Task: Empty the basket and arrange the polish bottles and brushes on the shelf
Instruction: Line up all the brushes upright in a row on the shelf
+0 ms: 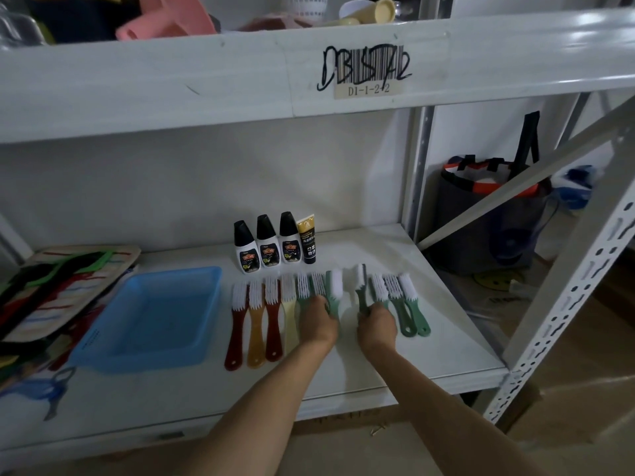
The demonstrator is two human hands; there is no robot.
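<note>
A blue basket sits on the white shelf at the left, with nothing inside it. Three white polish bottles with black caps and a dark tube stand in a row at the back. In front of them lies a row of several brushes with red, amber, cream and green handles. My left hand grips the handle of a green brush. Just to the right, my right hand holds another green brush. A gap separates the two held brushes.
A stack of colourful mats lies left of the basket, and a blue clip tool rests near the front edge. A dark bag stands on the floor to the right, behind a slanted metal brace. An upper shelf overhangs.
</note>
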